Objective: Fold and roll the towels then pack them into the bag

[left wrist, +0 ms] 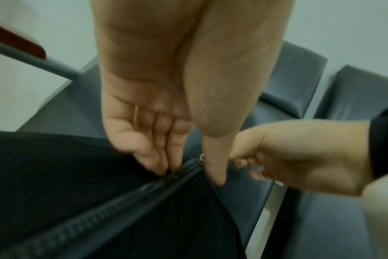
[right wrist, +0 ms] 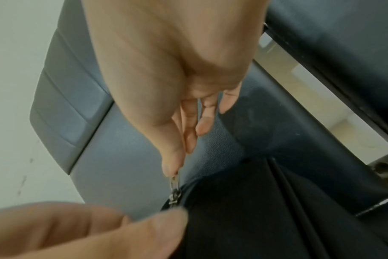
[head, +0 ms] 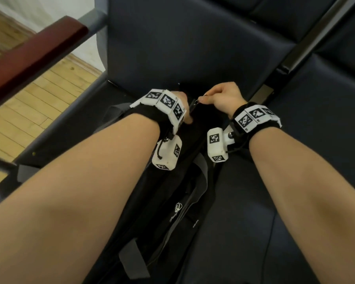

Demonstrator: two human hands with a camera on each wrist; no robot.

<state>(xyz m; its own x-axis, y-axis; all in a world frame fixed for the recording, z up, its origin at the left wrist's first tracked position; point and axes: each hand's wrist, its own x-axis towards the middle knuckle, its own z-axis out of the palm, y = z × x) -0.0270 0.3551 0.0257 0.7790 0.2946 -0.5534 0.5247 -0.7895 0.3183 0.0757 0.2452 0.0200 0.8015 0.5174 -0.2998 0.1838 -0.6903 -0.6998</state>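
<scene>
The right hand grip is narrow: thumb and forefinger pinch the metal zipper pull. The left hand grip pinches the black bag fabric beside the zipper (teeth meshed below the slider). Both forearms extend forward. The bag lies on a dark seat; its white logo is unreadable.

The long black fabric bag lies on the dark padded seat before me, the red-brown wooden armrest to its left.
</scene>
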